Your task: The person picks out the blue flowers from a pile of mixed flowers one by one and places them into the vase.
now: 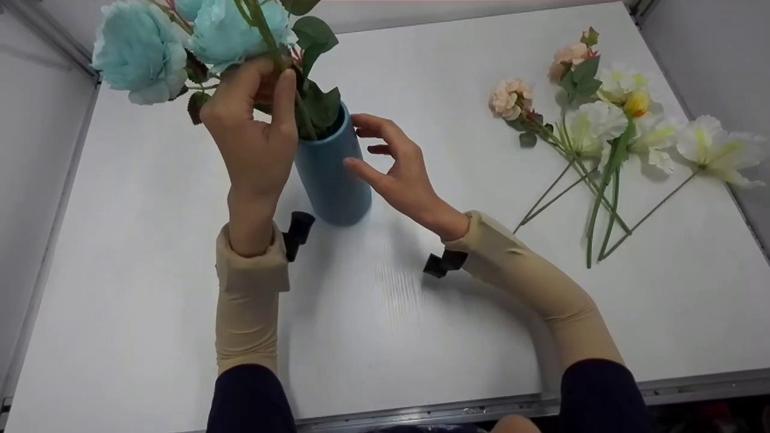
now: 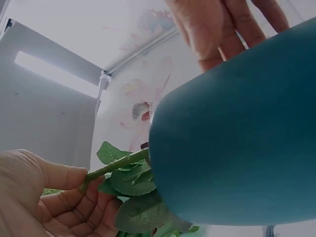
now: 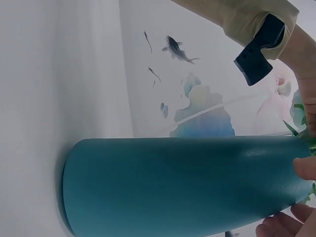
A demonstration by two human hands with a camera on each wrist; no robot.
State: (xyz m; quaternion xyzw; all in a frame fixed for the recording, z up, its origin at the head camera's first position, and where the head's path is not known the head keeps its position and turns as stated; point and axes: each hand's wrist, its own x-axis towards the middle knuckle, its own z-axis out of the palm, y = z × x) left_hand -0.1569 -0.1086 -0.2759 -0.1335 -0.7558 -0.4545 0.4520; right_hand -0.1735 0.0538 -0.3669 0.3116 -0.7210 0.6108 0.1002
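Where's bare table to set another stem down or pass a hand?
Free: the near strip of table between the two sleeves, and the left side beyond the left hand. Also the far middle between vase and loose flowers. Crowded: the right side under those flowers, and around the vase, where the right hand hovers.

- The vase (image 1: 332,180) is showing a plain teal blue, with no pattern on it.
- The flowers in the vase (image 1: 180,36) are wearing pale turquoise petals over dark green leaves.
- The flowers lying on the table (image 1: 607,120) are showing peach-pink, white and yellow-centred blooms on green stems.
- The table (image 1: 385,313) is looking plain white.
- Both sleeves (image 1: 248,300) are showing beige, ending in dark navy.
- The wall behind (image 3: 197,98) is carrying a faint painted pattern of grey fish and blue-green washes.
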